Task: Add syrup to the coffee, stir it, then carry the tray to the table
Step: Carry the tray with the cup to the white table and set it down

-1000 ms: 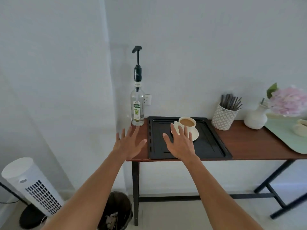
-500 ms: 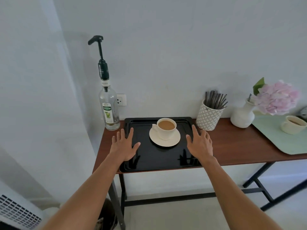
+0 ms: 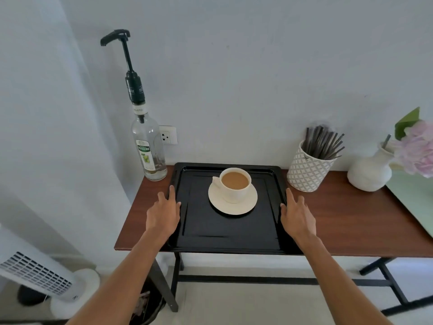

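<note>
A black tray (image 3: 225, 238) lies on the left end of a brown side table (image 3: 351, 219). On it stands a white cup of milky coffee (image 3: 235, 184) on a white saucer (image 3: 234, 207). My left hand (image 3: 164, 214) rests flat at the tray's left rim, fingers straight, thumb on the rim. My right hand (image 3: 296, 214) lies the same way at the right rim. A clear syrup bottle (image 3: 150, 151) with a tall black pump stands at the table's back left corner, left of the tray.
A patterned white pot of dark stir sticks (image 3: 311, 165) stands right of the tray. Beyond it are a white vase (image 3: 369, 172) with pink flowers and a pale green tray (image 3: 414, 195). A white fan (image 3: 35, 275) and a bin (image 3: 147, 306) sit on the floor at left.
The view has come closer to the table. Both hands spread apart and came down onto the tray's left and right rims; the right hand moved from in front of the cup.
</note>
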The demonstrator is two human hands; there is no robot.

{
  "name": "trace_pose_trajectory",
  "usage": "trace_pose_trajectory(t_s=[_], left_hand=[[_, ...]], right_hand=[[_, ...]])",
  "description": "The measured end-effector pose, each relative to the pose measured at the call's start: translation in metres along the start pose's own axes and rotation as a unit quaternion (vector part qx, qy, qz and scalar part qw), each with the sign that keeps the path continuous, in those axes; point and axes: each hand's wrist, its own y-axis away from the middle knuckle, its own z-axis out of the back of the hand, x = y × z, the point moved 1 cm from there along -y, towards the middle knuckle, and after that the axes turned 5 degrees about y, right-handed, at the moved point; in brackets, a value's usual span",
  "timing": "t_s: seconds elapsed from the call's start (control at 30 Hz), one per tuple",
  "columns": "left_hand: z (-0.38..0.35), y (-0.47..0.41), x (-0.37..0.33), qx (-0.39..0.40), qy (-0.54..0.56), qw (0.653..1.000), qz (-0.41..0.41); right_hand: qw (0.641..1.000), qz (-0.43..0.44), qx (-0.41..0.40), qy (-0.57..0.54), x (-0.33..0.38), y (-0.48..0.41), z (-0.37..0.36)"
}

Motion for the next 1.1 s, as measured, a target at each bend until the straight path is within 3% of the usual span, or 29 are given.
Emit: trace_pose_trajectory(t_s=[0.27,0.47,1.1], left_hand=[[0.002,-0.003,-0.007,-0.013,0.042,0.998,0.047],[0.000,-0.003,-0.005,-0.043,0.122,0.990,0.054],[0.001,0.034,0.003,-0.087,0.204,0.973,0.061]], right_hand=[[0.998,0.016,-0.037,0.047,-0.002,-0.003,-0.007],[0.999,0.015,-0.038,0.005,-0.002,-0.008,-0.007],[0.997,0.024,-0.041,-0.060,-0.010,0.015,0.003]])
